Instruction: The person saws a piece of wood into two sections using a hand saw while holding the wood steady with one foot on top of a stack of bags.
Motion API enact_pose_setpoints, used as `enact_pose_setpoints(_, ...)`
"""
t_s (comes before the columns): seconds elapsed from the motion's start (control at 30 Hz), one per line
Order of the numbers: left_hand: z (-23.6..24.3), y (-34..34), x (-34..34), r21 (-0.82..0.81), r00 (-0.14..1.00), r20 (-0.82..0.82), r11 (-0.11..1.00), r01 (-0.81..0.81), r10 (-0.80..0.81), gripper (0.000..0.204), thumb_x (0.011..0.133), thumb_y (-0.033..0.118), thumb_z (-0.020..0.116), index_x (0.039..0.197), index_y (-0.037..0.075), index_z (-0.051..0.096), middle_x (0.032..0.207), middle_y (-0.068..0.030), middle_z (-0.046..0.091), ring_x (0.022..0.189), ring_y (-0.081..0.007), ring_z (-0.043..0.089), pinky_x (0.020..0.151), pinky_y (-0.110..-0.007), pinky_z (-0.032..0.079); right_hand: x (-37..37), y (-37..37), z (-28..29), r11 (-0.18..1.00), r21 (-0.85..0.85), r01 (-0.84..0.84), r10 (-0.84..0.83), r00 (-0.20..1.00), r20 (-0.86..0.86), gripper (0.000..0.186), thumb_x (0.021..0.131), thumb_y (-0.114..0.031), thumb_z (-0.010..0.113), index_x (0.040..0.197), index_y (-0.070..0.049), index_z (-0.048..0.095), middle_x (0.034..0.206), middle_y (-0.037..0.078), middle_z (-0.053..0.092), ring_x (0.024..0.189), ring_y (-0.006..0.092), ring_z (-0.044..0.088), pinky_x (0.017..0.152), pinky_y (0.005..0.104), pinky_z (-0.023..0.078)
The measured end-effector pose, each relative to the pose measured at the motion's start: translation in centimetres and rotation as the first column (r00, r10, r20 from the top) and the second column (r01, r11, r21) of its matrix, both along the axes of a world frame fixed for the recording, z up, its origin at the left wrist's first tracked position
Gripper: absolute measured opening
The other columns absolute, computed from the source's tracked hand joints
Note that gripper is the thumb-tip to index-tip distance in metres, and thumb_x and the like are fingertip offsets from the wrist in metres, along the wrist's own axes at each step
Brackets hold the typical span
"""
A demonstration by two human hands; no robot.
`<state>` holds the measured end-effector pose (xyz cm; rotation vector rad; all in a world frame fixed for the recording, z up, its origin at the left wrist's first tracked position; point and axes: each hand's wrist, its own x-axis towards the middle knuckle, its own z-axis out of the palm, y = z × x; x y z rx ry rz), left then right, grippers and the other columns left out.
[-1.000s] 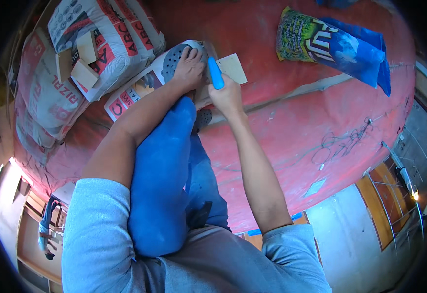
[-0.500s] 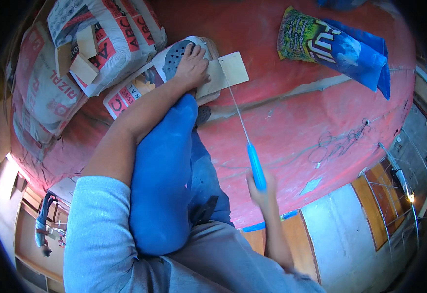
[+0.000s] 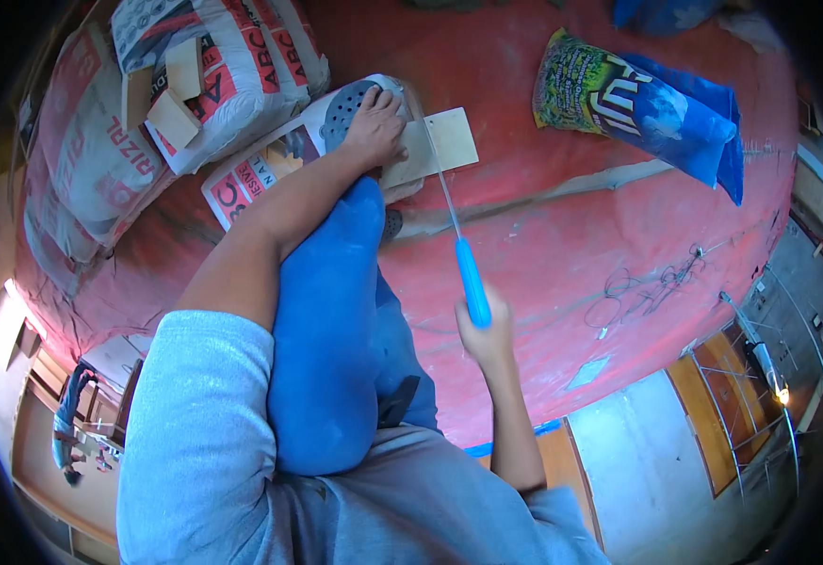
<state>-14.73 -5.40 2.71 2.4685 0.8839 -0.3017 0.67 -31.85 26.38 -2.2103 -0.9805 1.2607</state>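
My right hand (image 3: 487, 325) is closed round the blue handle of a handsaw (image 3: 471, 281). Its thin blade runs up and slightly left to a pale flat board (image 3: 456, 137) and lies across it, seen nearly edge-on. My left hand (image 3: 375, 130) rests over the dark perforated clog (image 3: 343, 111) on my foot, fingers laid across its top and thumb side beside the board. Clog and board are on a white, red-printed bag (image 3: 232, 196). The board's right end sticks out past the bag, while its left part is partly hidden by my hand.
Stacked filled sacks (image 3: 242, 85) stand at the upper left, with small wood offcuts (image 3: 174, 121) on top. A blue and green bag (image 3: 633, 108) lies at the upper right on the red covering (image 3: 524, 273). Tangled wire (image 3: 651, 282) is at right. Another person (image 3: 70, 424) appears far left.
My right hand has pushed the saw away from me, toward the board, and slightly left. My left hand stays on the clog. The view has shifted slightly.
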Motion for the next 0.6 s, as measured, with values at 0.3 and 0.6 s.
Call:
enact_pose_setpoints(0.3, 0.1, -0.6, -0.5, -0.014, 1.000, -0.027, 1.000, 0.010, -0.011, 0.054, 0.072, 0.048, 0.083, 0.105, 0.006, 0.077, 0.127, -0.0164, 0.059, 0.137, -0.0348, 0.044, 0.124, -0.055, 0.021, 2.0, -2.7, -3.5, 0.994, 0.030, -0.103, 0.102, 0.994, 0.027, 0.008, 0.085, -0.003, 0.067, 0.090, -0.001, 0.061, 0.072, 0.019, 0.056, 0.062, 0.0348, 0.062, 0.059, 0.0418, 0.047)
enact_pose_setpoints(0.6, 0.1, -0.3, 1.1, -0.020, 0.998, -0.056, 0.999, 0.028, -0.030, 0.056, 0.073, 0.052, 0.081, 0.106, 0.006, 0.077, 0.129, -0.0171, 0.059, 0.139, -0.0348, 0.042, 0.124, -0.055, 0.020, 0.6, 12.5, -13.0, 0.995, 0.096, 0.011, -0.008, 0.999, -0.035, 0.014, 0.086, -0.011, 0.069, 0.091, 0.000, 0.062, 0.074, 0.027, 0.062, 0.075, 0.0462, 0.067, 0.064, 0.0507, 0.050)
